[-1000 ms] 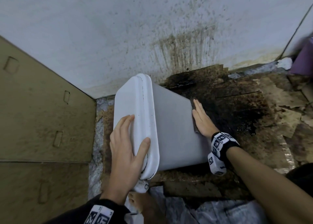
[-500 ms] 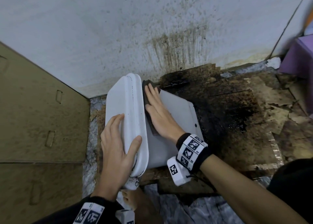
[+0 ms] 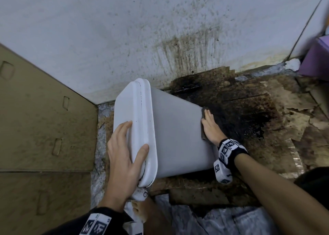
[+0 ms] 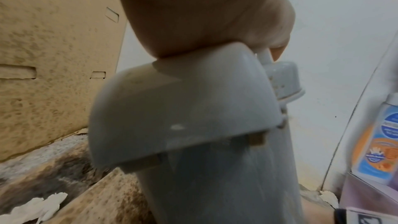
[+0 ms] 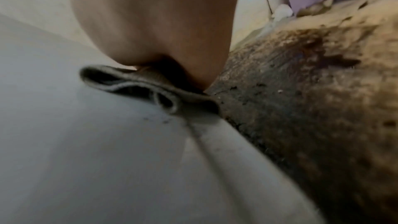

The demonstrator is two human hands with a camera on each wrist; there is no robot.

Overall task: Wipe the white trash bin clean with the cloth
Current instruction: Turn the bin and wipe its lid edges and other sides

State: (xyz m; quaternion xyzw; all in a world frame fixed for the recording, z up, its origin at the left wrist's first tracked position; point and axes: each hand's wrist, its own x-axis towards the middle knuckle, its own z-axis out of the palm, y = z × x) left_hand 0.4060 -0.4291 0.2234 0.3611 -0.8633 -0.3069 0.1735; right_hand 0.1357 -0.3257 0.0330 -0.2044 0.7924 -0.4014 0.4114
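The white trash bin leans tilted on the floor, its lid to the left and its base toward the right. My left hand holds the lid's near corner, fingers flat on its top face and thumb hooked over the rim. My right hand lies flat with straight fingers at the base end of the bin's side. It presses a dark folded cloth against the plastic. In the right wrist view the cloth bunches under my palm on the bin wall.
Dark, wet stained cardboard covers the floor right of the bin. A brown cardboard panel stands at the left and a spattered white wall behind. A purple box sits far right, with a bottle by it. My bare foot is below the lid.
My right hand swept the cloth up to the lid edge, then back down the side to the base end. The left hand stayed on the lid.
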